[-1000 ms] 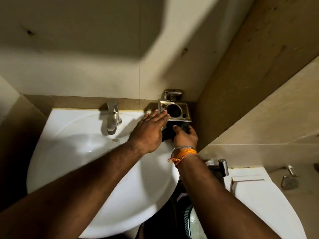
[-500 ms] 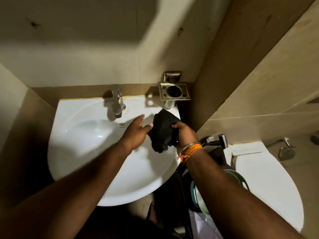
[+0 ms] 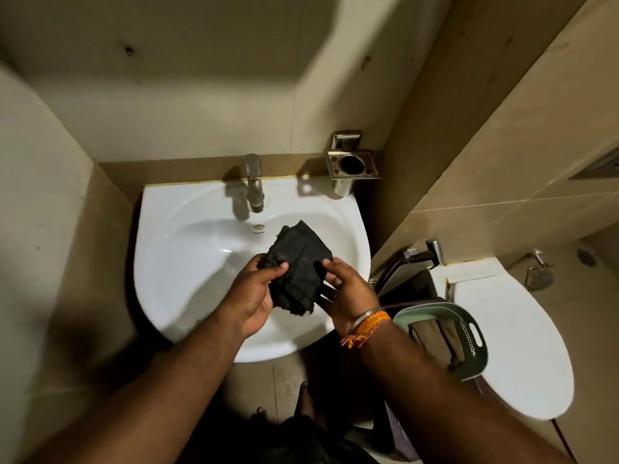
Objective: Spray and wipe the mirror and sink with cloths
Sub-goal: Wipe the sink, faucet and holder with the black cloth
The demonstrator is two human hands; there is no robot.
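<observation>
A black cloth [image 3: 299,262] is held above the bowl of the white sink [image 3: 187,262]. My left hand [image 3: 256,296] grips the cloth's left edge with thumb on top. Holding its right edge is my right hand [image 3: 348,293], which wears a metal bangle and an orange thread at the wrist. The chrome tap [image 3: 254,182] stands at the back of the sink. No mirror or spray bottle is in view.
A steel tumbler holder [image 3: 351,165] is fixed to the wall at the sink's back right. A white toilet lid [image 3: 522,346] lies to the right, with a green basket [image 3: 445,336] resting on its near edge and a hand sprayer [image 3: 425,254] behind it. Tiled walls close in on both sides.
Both hands came back from under the tumbler holder toward me with the black cloth. The left hand, open earlier, now grips the cloth too. The view has pulled back and down.
</observation>
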